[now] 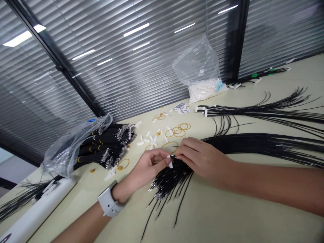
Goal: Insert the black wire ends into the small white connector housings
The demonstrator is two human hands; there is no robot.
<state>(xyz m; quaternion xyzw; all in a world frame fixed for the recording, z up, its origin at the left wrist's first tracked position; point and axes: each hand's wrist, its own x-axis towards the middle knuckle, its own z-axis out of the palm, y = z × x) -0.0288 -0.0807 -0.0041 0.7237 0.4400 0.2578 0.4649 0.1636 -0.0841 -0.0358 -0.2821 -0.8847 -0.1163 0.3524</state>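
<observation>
My left hand (pixel 152 165), with a grey watch on its wrist, pinches a small white plastic connector (pixel 170 163) between thumb and forefinger. Close beside it, my right hand (pixel 202 157) has its fingers closed on a black wire (pixel 173 156) leading up to that connector. Both hands are over a thick bundle of black wires (pixel 243 143) lying on the table. The bundle's ends with shiny metal tips (pixel 159 189) fan out below my hands. My right hand's fingers partly hide where wire and connector meet.
Loose white connectors (pixel 151 139) and yellow rubber bands (pixel 175 131) lie beyond my hands. A clear bag of white connectors (pixel 206 89) leans on the window blinds. Wires with white connectors (pixel 243 110) lie right; a bagged wire bundle (pixel 101 145) and white device (pixel 48 206) lie left.
</observation>
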